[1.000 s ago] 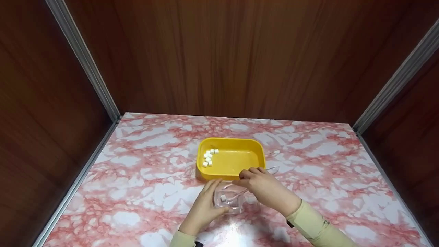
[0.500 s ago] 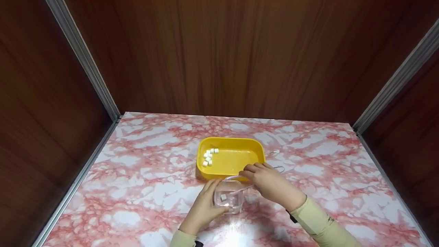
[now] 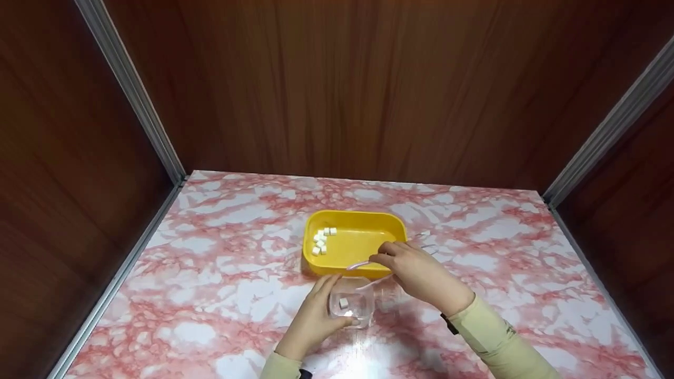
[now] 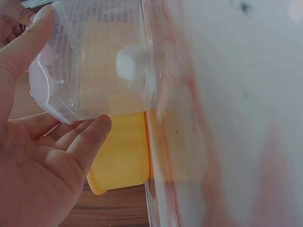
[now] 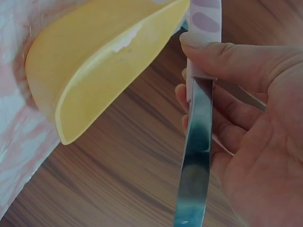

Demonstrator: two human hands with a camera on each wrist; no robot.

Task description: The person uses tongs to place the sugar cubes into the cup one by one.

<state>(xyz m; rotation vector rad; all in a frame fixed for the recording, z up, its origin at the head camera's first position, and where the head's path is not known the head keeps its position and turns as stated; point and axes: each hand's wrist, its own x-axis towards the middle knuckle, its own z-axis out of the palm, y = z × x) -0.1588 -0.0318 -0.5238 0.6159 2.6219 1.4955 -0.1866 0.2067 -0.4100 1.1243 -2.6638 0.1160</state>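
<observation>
My left hand (image 3: 310,318) steadies a small clear plastic container (image 3: 363,310) on the table, thumb on the near side and fingers on the far side. A single white cube (image 3: 343,303) lies inside it. Pinched in my right hand (image 3: 418,273) are tongs with a metal body (image 5: 195,146) and pale pink-patterned arms (image 3: 359,265). Their two arms stand apart over the gap between the container and the yellow tub (image 3: 329,270), with nothing seen between them. Several white cubes (image 3: 320,239) sit at the tub's left end.
A pink-and-white marbled table (image 3: 210,295) lies beneath everything. Dark wood-grain panels (image 3: 337,95) close off the back and sides, with metal rails (image 3: 131,89) at the corners. The yellow tub stands directly behind the container.
My right hand has lifted the tongs out of the container and moved up and slightly right, toward the tub. The cube stays in the container, and my left hand keeps its place.
</observation>
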